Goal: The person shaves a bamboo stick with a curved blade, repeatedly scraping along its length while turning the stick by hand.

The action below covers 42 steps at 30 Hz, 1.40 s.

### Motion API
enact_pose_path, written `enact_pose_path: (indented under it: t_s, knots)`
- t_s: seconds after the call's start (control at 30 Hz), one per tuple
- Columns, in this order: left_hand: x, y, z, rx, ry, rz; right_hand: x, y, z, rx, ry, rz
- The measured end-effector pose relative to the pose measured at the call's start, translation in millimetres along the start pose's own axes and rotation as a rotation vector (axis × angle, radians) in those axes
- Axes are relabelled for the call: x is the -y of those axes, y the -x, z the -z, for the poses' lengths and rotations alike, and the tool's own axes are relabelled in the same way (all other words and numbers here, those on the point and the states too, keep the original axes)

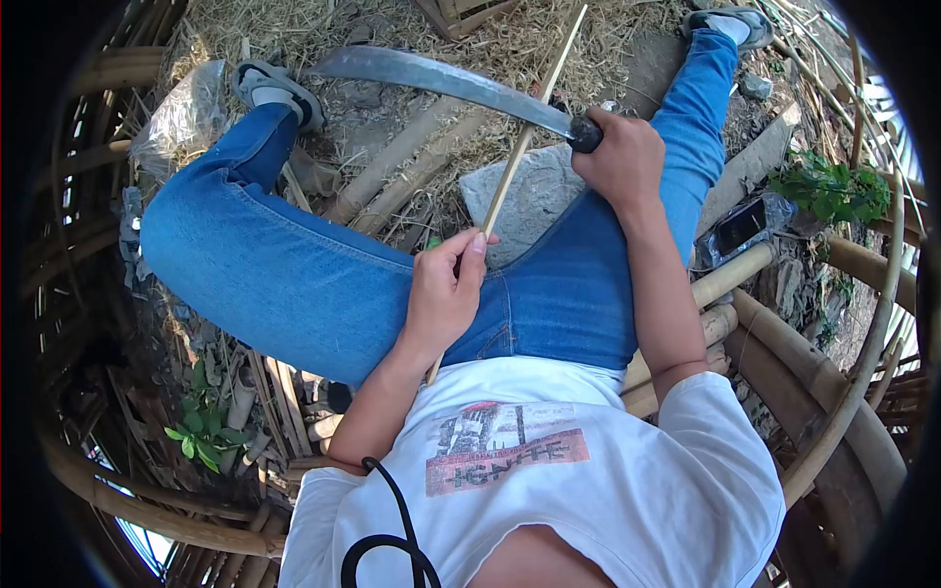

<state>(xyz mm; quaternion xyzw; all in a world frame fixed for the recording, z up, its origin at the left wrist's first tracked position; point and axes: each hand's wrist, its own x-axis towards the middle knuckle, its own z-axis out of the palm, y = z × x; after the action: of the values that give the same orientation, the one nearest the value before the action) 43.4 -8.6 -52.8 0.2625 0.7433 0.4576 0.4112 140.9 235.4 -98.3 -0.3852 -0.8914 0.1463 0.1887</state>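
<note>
My right hand (627,162) is closed round the black handle of a curved machete (421,73). Its long grey blade points to the left and crosses over a thin bamboo strip (507,180). Whether the edge bites into the strip cannot be made out. My left hand (446,294) pinches that strip between thumb and fingers above my lap. From there the strip slants up and away past the blade, while its near end passes under my left wrist toward my shirt. Beneath the strip, between my thighs, lies a flat grey stone slab (549,186).
Pale shavings (529,49) cover the ground ahead. Bamboo poles (412,162) lie beyond my left thigh. A phone (737,227) in clear plastic rests at the right beside a leafy plant (833,191). A crumpled plastic bag (183,118) is at the left. Curved bamboo railings surround me.
</note>
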Motion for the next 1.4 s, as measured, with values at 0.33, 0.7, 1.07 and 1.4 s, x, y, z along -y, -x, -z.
enact_pose_path:
  t_s: [0.33, 0.7, 1.07, 1.4]
  knots:
    - [5.7, -3.1, -0.2, -0.041, 0.036, -0.040, -10.5, -1.8, -3.1, 0.008, -0.223, -0.078]
    - [4.1, -4.7, -4.5, -0.052, -0.036, -0.057, 16.0, 7.7, 0.3, 0.151, -0.336, 0.078]
    - [4.3, -2.5, -0.6, -0.030, -0.026, -0.042, -17.7, -9.5, -0.3, -0.015, -0.152, -0.193]
    - [-0.2, -3.4, -3.3, -0.065, -0.107, -0.071, 0.9, 1.7, 1.4, 0.144, -0.278, -0.021]
